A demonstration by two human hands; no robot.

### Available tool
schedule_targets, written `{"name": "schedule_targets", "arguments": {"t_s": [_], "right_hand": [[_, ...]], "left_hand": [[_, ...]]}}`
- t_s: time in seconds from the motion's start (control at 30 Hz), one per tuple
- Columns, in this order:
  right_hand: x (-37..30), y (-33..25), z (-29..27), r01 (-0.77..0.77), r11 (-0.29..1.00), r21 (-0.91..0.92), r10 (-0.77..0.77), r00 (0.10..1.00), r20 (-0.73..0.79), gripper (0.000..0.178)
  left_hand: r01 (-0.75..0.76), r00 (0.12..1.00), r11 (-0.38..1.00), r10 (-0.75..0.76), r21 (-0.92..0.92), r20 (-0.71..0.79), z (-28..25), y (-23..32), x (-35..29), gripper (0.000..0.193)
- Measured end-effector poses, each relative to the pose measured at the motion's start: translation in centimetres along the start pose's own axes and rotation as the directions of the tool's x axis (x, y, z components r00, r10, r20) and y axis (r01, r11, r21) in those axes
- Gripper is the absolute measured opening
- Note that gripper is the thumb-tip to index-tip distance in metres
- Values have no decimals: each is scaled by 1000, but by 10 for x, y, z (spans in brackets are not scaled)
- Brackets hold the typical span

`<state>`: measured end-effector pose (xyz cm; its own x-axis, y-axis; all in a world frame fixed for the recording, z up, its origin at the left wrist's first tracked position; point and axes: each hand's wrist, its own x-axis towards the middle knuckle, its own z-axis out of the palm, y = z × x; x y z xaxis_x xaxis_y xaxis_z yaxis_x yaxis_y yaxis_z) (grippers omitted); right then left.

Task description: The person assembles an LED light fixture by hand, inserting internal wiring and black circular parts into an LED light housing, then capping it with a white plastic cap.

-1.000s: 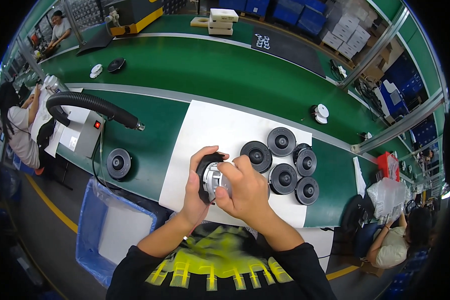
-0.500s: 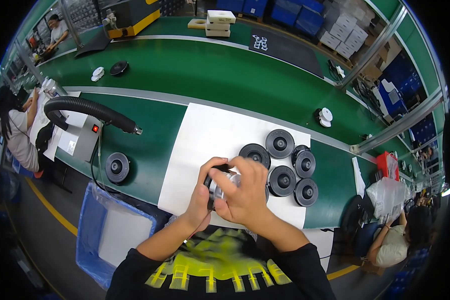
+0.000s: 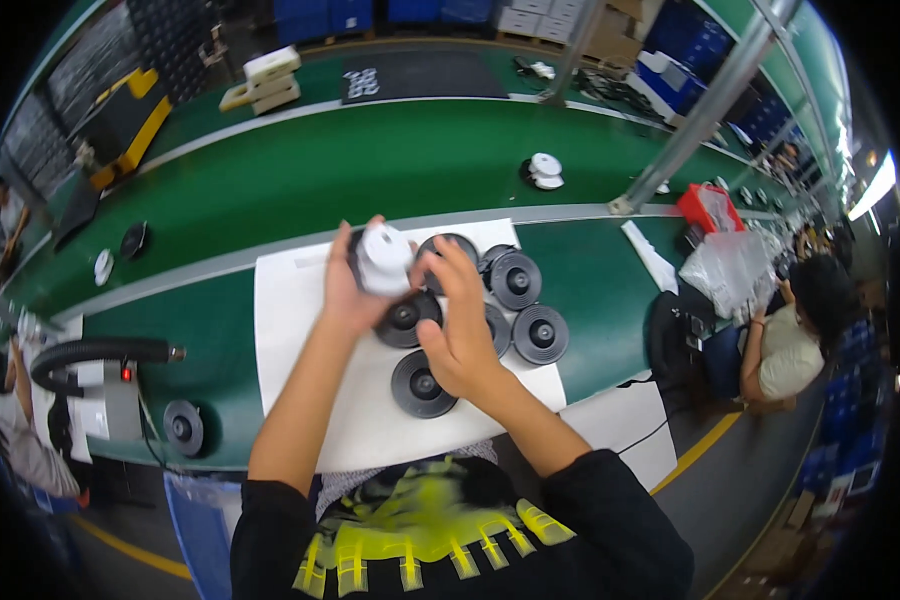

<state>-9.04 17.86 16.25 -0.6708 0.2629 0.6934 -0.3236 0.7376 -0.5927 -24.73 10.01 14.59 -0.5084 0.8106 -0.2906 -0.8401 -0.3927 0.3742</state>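
My left hand (image 3: 344, 290) grips a round part with a white stepped cap (image 3: 383, 262) and a dark rim, raised above the white sheet (image 3: 300, 400). To its right, my right hand (image 3: 462, 335) has its fingers spread and thumb apart, with nothing seen in it. Its fingertips come close to the white-capped part; whether they touch it I cannot tell. Around and below the hands lie several black ridged discs with raised hubs, among them a near disc (image 3: 423, 386) and a right-hand disc (image 3: 541, 334). My hands partly cover some of them.
Past the sheet runs a green belt (image 3: 370, 165) carrying a white-and-black part (image 3: 545, 170). At left are a black flexible hose (image 3: 100, 349) and a lone black disc (image 3: 183, 428). A red bin (image 3: 710, 207) and clear plastic bag (image 3: 728, 275) stand right, near a seated person (image 3: 785, 345).
My view has swung to the right. The part, formerly between both hands near my body, is now farther out in my left hand, white cap showing. My right hand has opened away from it.
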Motion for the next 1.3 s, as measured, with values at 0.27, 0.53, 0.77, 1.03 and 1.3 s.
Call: {"name": "schedule_targets", "arguments": {"t_s": [0.27,0.53,0.77,1.03,1.3], "right_hand": [[-68,-32,-78,-259,966,3,258,965,36,33],[-103,1,-89,-477,862,171,477,878,45,19],[-64,10,-66,-406,910,89,382,901,205,19],[-15,25,-7,-229,820,525,125,966,225,23],[18,87,17,-334,478,812,273,936,224,38]], "left_hand": [[11,998,982,0,-186,59,-36,47,143,68],[-220,937,888,307,404,-164,-57,7,51,32],[-482,848,760,530,436,13,-92,-1,31,31],[-473,879,744,437,472,191,-98,3,28,36],[-470,883,717,384,515,271,-108,3,27,41]]}}
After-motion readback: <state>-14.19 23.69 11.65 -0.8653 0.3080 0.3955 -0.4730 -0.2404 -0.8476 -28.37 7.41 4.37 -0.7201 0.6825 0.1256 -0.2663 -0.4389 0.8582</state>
